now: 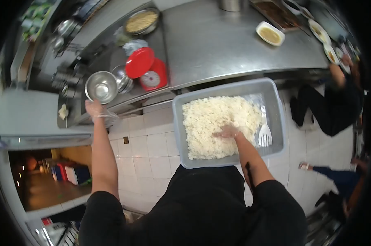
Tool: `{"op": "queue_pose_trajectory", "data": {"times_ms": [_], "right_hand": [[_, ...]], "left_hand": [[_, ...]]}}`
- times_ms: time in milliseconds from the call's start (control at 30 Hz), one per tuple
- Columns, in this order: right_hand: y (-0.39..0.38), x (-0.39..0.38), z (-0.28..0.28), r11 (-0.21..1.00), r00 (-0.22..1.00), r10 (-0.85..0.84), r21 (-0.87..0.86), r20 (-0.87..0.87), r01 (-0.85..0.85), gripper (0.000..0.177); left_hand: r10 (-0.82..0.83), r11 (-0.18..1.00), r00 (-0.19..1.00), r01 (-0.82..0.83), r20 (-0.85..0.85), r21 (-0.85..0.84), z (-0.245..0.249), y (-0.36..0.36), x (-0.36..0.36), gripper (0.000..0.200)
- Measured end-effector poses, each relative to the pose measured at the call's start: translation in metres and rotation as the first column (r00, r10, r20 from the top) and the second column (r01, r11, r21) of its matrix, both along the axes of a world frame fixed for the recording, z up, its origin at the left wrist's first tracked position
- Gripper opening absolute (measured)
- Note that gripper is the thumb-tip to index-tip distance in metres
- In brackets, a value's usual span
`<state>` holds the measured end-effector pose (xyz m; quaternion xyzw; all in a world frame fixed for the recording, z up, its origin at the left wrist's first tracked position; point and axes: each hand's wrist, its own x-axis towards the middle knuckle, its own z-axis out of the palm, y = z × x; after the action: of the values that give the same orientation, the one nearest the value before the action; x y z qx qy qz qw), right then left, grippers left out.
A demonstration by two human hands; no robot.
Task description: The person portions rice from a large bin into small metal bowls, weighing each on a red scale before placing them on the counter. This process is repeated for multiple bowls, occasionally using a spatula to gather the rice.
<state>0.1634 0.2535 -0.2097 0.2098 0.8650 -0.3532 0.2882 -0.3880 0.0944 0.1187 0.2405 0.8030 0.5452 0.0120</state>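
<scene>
- Your left hand, left of centre in the frame, holds the round silver metal bowl by its lower rim; the bowl's open top faces the camera, and a clear plastic film shows by your wrist.
- Your right hand is right of the frame's centre, open, with its fingers reaching over and touching the mass of white cooked rice; whether the fingertips press into it, you cannot tell.
- The rice fills most of the large grey plastic tub in the centre-right of the frame.
- Along the right side inside that tub lies the white slotted plastic spatula, beside the rice, with its slotted end toward the bottom of the frame.
- Just right of your bowl, at upper left, a second shiny metal bowl sits near the red kitchen scale, which has a round white dial and a red round pan.
- Above the scale in the frame, a wide metal basin holds pale yellowish food that you cannot make out clearly.
- The long stainless steel counter spans the top of the frame, carrying a white dish of yellowish food at upper right and, beyond it, a rectangular metal tray of brown food.
- At the right edge, another person in dark clothing is near the counter, well apart from your hands.
- Pale floor tiles show between your left arm and the tub.
</scene>
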Motion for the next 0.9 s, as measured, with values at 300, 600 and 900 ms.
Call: {"op": "queue_pose_trajectory", "data": {"times_ms": [300, 600, 900], "right_hand": [[-0.027, 0.004, 0.035, 0.776, 0.999, 0.021, -0.630, -0.037, -0.039, 0.042], [-0.004, 0.026, 0.023, 0.514, 0.945, -0.328, -0.838, 0.003, 0.182, 0.046], [0.020, -0.053, 0.192, 0.725, 0.721, -0.673, -0.338, -0.167, 0.599, 0.056]], "left_hand": [[-0.026, 0.987, 0.936, 0.078, 0.351, -0.137, -0.072, -0.095, 0.231, 0.018], [-0.363, 0.903, 0.924, 0.381, 0.123, -0.197, -0.158, -0.032, 0.324, 0.010], [-0.304, 0.850, 0.642, 0.517, 0.704, -0.104, -0.177, 0.030, 0.363, 0.024]]}}
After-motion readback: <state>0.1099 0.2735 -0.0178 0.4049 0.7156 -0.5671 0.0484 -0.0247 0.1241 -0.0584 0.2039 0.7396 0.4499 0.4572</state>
